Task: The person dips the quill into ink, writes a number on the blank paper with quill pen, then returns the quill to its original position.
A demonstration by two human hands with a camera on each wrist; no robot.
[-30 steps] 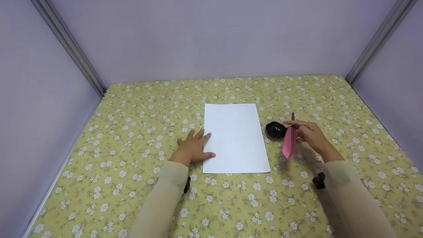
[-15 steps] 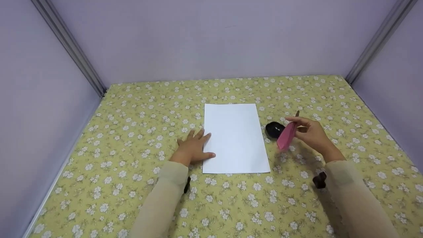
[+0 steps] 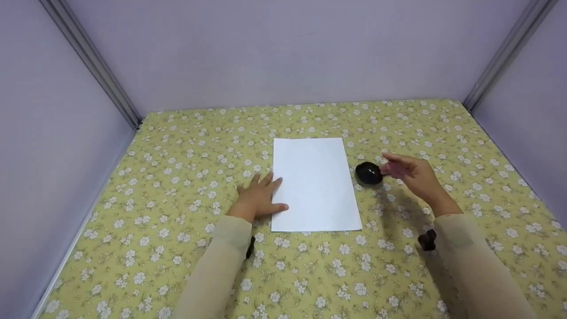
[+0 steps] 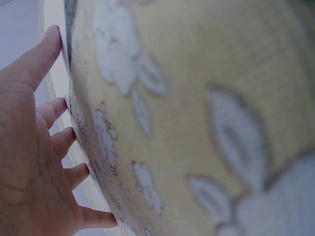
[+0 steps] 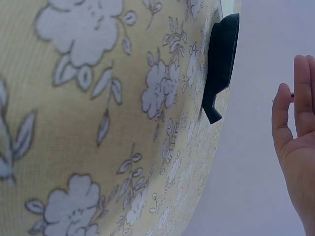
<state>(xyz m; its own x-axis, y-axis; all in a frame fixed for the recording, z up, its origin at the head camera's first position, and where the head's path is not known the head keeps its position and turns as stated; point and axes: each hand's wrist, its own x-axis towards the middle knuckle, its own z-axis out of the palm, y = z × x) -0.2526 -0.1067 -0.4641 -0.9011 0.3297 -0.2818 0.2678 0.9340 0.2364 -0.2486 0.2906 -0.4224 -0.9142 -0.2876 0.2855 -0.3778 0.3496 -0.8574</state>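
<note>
My left hand (image 3: 256,201) lies flat with spread fingers on the left edge of a white sheet of paper (image 3: 316,186). In the left wrist view, its fingertips (image 4: 54,42) touch the paper's edge. My right hand (image 3: 416,177) is raised over the cloth right of the paper, pinching a pink leaf-shaped thing on a dark stick (image 3: 395,169). The pink part is blurred and mostly hidden by the fingers; in the right wrist view only a thin reddish bit (image 5: 292,98) shows between thumb and fingers. Beside that hand stands a small black bowl with a short handle (image 3: 368,173).
A yellow flowered cloth (image 3: 186,177) covers the table. Pale walls (image 3: 283,53) with grey metal posts (image 3: 91,60) at the corners enclose its back and sides. Small black devices (image 3: 427,240) sit at both wrists.
The pink thing has turned in my right hand: it first hung down towards me, then tilted left, and now shows only as a blur across the fingers. My left hand has stayed put.
</note>
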